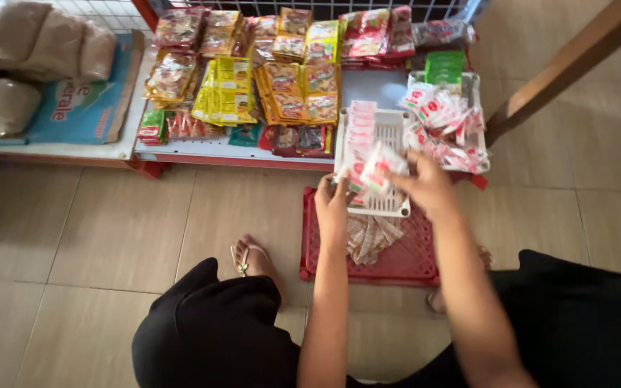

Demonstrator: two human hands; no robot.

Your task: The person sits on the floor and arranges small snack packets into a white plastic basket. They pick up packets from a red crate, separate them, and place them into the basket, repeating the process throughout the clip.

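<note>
Head view. The person squats on the tiled floor (109, 230) before a low shelf (203, 149). The left hand (332, 205) rests on the near rim of a white slotted basket (389, 129); whether its grip closes on the rim or only presses it cannot be told. The right hand (425, 188) hovers over the same basket, its grip closed on a small red-and-white sachet (379, 167). A row of like sachets (359, 133) stands on edge along the basket's left side.

Procedure note: steady the basket with the left hand and seat each sachet upright, flush against the row, printed faces aligned.

A second white basket (474, 86), just right, holds a loose heap of red-and-white sachets (443, 118). A red crate (397, 259) lies on the floor under the first basket. Yellow packets (226, 90) and orange packets (296, 90) lie stacked mid-shelf; green packets (445, 66) sit behind the baskets. Brown sacks (30, 50) lie far left on flattened blue cardboard (84, 108).
</note>
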